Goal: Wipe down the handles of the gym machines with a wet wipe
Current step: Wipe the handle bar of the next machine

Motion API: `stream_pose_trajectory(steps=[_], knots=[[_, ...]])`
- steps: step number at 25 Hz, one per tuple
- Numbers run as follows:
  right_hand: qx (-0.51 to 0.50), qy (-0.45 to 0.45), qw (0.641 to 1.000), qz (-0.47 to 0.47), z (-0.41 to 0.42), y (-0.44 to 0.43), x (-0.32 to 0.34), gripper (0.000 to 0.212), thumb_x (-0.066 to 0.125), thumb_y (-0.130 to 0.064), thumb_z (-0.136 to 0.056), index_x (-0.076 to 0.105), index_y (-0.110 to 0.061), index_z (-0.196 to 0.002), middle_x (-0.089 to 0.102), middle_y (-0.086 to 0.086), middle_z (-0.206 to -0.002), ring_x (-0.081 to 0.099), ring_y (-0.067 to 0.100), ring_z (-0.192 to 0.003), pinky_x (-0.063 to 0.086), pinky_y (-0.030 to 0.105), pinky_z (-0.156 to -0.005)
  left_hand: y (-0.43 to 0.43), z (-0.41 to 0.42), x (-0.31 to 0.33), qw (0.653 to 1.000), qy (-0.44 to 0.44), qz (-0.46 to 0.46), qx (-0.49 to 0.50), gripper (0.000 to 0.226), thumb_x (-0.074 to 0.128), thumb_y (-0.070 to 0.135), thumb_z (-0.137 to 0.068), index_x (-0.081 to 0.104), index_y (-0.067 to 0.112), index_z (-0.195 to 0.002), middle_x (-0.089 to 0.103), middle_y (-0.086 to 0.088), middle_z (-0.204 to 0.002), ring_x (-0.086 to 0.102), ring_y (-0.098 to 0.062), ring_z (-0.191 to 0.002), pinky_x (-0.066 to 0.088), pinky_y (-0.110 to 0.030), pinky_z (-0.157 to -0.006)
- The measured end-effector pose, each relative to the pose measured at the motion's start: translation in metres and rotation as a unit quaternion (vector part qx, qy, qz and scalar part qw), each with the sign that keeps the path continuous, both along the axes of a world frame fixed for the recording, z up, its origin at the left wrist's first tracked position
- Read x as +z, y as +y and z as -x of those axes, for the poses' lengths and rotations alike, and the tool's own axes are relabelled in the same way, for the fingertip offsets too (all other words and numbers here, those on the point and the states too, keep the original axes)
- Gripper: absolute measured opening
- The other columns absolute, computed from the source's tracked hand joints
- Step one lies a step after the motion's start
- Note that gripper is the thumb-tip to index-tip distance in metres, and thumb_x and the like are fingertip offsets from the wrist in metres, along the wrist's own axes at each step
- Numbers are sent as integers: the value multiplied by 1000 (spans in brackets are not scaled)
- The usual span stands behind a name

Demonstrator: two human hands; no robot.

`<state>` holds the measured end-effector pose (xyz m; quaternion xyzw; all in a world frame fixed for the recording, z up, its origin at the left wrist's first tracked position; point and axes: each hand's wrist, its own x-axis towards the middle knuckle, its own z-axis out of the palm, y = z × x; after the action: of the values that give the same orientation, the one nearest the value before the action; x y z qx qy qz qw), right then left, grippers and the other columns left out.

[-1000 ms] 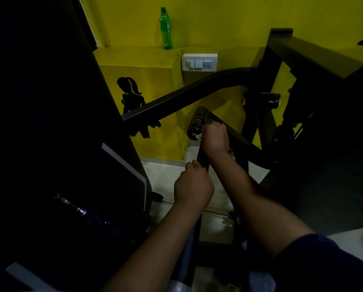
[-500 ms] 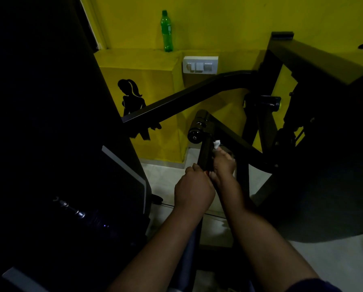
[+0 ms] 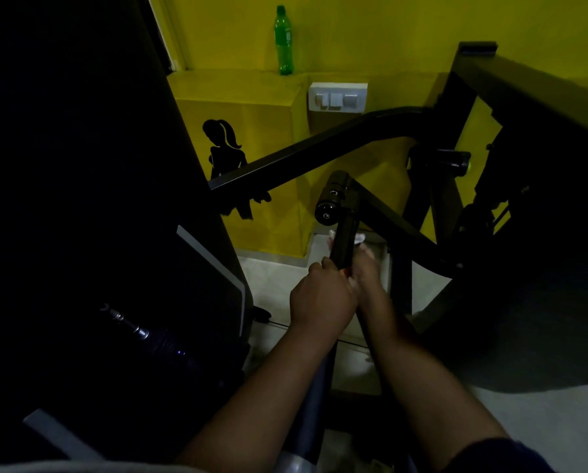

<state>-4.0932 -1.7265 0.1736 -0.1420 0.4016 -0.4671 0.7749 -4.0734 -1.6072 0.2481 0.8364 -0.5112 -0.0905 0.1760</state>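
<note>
A black machine handle [image 3: 343, 238] runs down from a round end cap [image 3: 326, 213] toward me in the middle of the head view. My left hand [image 3: 320, 297] grips the handle's lower part. My right hand [image 3: 366, 269] is wrapped round the handle just right of it, holding a white wet wipe [image 3: 358, 238] against the bar. Only small white bits of the wipe show on either side of the bar.
A black machine arm [image 3: 306, 150] crosses above the handle. Dark frame parts [image 3: 432, 199] stand to the right, a dark machine body [image 3: 81, 199] to the left. A green bottle [image 3: 283, 40] stands on a yellow ledge beside a switch plate [image 3: 337, 98].
My right hand slid down the handle from near the end cap to just beside my left hand. The left hand kept its grip.
</note>
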Motion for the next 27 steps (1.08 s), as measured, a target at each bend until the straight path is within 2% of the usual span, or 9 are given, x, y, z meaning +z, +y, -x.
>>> stream_pose_trajectory(steps=[2, 4, 6, 9, 11, 15, 21, 25, 27], knots=[[-54, 221, 969, 98, 5, -11, 19, 14, 62, -20, -94, 68, -10, -102, 70, 7, -93, 67, 17, -83, 56, 32, -75, 1, 0, -1, 1000, -11, 3, -4, 34, 33, 30, -101, 49, 7, -121, 56, -11, -115, 60, -27, -100, 37, -30, -68], [-44, 439, 864, 242, 14, -5, 29, 16, 62, -23, -93, 72, -15, -103, 71, 3, -98, 66, 17, -91, 54, 32, -79, 1, 0, -1, 1000, -19, 4, -4, 33, 33, 29, -102, 49, 8, -120, 56, -11, -114, 61, -26, -98, 36, -29, -67], [-31, 530, 759, 377, 22, 9, 29, 22, 58, -9, -90, 74, -13, -103, 73, 4, -100, 66, 15, -91, 50, 24, -79, 1, 0, -1, 1000, -23, 4, -6, 33, 32, 30, -102, 49, 8, -120, 56, -10, -113, 61, -25, -97, 35, -27, -65], [13, 553, 693, 462, 22, -4, 29, 25, 53, -8, -88, 75, -8, -99, 69, 4, -101, 62, 15, -92, 39, 9, -72, -1, -1, -1, 1000, -14, 7, -3, 32, 33, 29, -102, 50, 7, -119, 56, -11, -111, 60, -26, -95, 34, -27, -64], [82, 577, 658, 476, 18, -21, 36, 17, 57, -9, -88, 73, -9, -94, 62, 3, -102, 59, 19, -98, 40, 10, -73, 0, -1, -1, 1000, -9, 8, -2, 32, 34, 29, -101, 51, 7, -118, 57, -12, -111, 60, -28, -96, 34, -29, -65], [184, 700, 393, 567, 20, -11, 48, 25, 57, -12, -91, 69, -8, -112, 58, 10, -120, 51, 28, -112, 49, 34, -82, 1, -2, 0, 1000, 3, 11, 1, 31, 35, 28, -101, 52, 7, -116, 57, -12, -111, 59, -28, -97, 36, -30, -66], [280, 757, 215, 550, -10, -12, 89, 28, 43, -6, -97, 59, 3, -118, 53, 17, -125, 49, 33, -113, 49, 39, -77, 2, -1, 2, 1000, 17, 12, 13, 32, 36, 29, -100, 55, 7, -112, 59, -12, -109, 60, -30, -95, 35, -30, -65], [402, 710, 35, 577, -27, -6, 101, 20, 53, -4, -92, 65, 1, -107, 64, 16, -111, 61, 31, -102, 53, 39, -79, 5, -2, 4, 999, 26, 2, 22, 29, 44, 32, -97, 57, 7, -105, 63, -12, -104, 62, -31, -93, 36, -30, -63], [370, 681, 12, 631, -29, -11, 105, 19, 52, -5, -92, 66, -2, -105, 63, 13, -114, 58, 28, -106, 51, 36, -75, 5, -3, 5, 999, 29, 6, 30, 30, 42, 30, -97, 57, 7, -106, 64, -12, -105, 62, -31, -94, 37, -30, -64]])
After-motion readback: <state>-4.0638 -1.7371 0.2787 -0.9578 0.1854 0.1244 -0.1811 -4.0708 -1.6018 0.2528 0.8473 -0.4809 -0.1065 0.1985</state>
